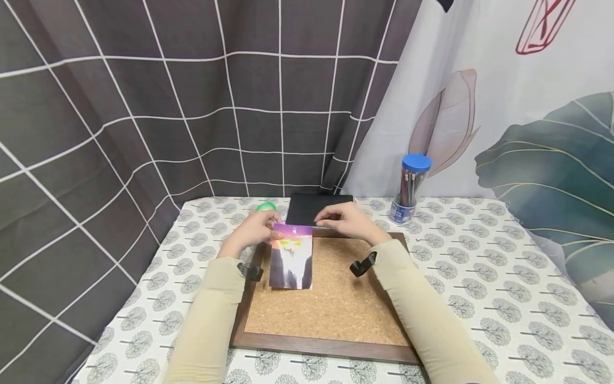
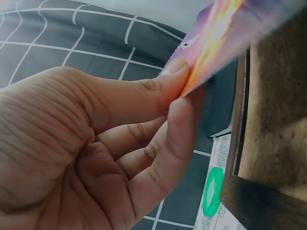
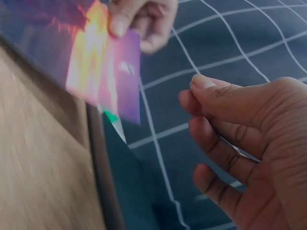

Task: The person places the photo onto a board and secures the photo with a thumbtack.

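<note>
The fingers of the left hand pinch the top left corner of a picture card, thumb on its printed face and forefinger behind it. The card is purple with a bright orange and yellow streak, and it stands tilted over the far left part of a cork board, its lower edge down at the cork. The right hand hovers just beside the card's top right corner, at the board's far edge; its fingers are loosely curled and hold nothing, apart from the card.

The cork board has a dark wooden frame and lies flat on the worktop, which wears a cloth printed with small trees. Just beyond the board's far edge lies a flat black case. A green roll of tape sits left of that case, beyond the board. A clear tub of pencils with a blue lid stands beyond the board's far right corner.
</note>
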Tool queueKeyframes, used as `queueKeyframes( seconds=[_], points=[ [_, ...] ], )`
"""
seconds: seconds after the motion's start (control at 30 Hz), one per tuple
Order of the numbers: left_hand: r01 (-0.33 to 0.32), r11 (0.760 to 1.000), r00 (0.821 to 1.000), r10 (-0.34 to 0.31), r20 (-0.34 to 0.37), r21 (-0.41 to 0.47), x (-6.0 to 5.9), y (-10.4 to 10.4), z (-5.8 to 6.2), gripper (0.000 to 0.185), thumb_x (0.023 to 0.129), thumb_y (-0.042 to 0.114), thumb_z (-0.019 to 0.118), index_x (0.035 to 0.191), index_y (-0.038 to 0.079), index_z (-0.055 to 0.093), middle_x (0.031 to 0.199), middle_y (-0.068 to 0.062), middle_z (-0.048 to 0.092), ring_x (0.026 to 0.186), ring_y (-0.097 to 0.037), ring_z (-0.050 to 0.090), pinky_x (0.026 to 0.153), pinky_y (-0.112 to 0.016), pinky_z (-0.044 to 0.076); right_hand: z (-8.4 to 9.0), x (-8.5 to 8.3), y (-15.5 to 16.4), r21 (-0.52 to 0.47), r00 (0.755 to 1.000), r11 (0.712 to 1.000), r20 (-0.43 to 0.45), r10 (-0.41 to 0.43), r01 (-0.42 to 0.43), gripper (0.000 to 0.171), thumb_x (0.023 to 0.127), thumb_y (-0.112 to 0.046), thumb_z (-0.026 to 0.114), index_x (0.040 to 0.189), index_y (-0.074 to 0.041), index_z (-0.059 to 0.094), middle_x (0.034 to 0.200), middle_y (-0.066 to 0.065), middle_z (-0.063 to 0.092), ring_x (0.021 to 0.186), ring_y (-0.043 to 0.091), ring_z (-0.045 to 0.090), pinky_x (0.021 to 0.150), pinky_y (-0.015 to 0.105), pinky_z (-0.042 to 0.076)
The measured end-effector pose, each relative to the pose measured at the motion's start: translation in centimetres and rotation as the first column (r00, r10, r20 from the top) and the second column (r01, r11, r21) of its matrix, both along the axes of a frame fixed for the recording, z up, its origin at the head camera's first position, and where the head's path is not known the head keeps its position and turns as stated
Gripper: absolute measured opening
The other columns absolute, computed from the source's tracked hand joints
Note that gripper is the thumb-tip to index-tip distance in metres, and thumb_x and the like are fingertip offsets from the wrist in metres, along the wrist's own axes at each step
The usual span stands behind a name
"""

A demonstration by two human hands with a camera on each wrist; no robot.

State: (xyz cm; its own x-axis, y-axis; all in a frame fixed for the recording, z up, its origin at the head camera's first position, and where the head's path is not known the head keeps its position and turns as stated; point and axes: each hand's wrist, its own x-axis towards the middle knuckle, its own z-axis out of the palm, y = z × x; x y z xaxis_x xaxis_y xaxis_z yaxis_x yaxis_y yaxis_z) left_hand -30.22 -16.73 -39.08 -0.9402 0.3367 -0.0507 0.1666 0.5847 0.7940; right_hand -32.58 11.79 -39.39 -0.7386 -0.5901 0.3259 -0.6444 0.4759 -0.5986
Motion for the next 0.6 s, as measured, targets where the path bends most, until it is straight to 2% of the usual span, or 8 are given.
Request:
queueKeyframes(
  seconds=[0.13,0.33,0.5,0.6],
  points=[
    [0.003,0.998,1.000,-0.003,0.002,-0.064,0.0,0.0,-0.5,0.030,0.079,0.006,0.076,0.105,0.002,0.062,0.093,-0.016,0.065,0.062,-0.016,0.065,0.060,-0.029,0.058,-0.9,-0.1,-2.8,0.003,0.999,0.999,0.021,0.045,-0.045,0.012,0.089,-0.029,0.070,0.096,-0.021,0.075,0.089,-0.015,0.073,0.078,0.004,0.064,0.071,0.024,0.052],
    [0.039,0.995,0.998,-0.034,0.049,-0.092,0.2,0.1,-0.8,0.027,0.080,0.004,0.074,0.103,0.003,0.061,0.096,-0.017,0.068,0.066,-0.018,0.066,0.061,-0.029,0.059,-2.5,-0.4,-6.0,-0.008,0.993,0.997,0.095,0.074,-0.074,0.007,0.087,-0.026,0.073,0.091,-0.021,0.074,0.087,-0.013,0.073,0.079,0.004,0.065,0.072,0.024,0.053],
    [0.058,0.991,0.996,-0.049,0.081,-0.119,0.1,0.1,-1.3,0.027,0.079,0.004,0.074,0.103,0.001,0.060,0.094,-0.015,0.067,0.065,-0.020,0.068,0.060,-0.029,0.059,-4.1,-0.6,-6.7,-0.008,0.986,0.997,0.150,0.076,-0.076,0.006,0.087,-0.026,0.072,0.090,-0.022,0.074,0.087,-0.012,0.074,0.081,0.003,0.064,0.076,0.023,0.052],
    [0.062,0.988,0.996,-0.051,0.080,-0.139,0.0,0.0,-1.7,0.028,0.077,0.002,0.074,0.101,0.000,0.061,0.089,-0.013,0.067,0.062,-0.018,0.066,0.059,-0.029,0.058,-5.1,-0.7,-6.7,0.011,0.988,0.997,0.136,0.071,-0.073,0.005,0.088,-0.025,0.071,0.091,-0.022,0.074,0.086,-0.012,0.073,0.080,0.002,0.063,0.077,0.022,0.051]
  ],
)
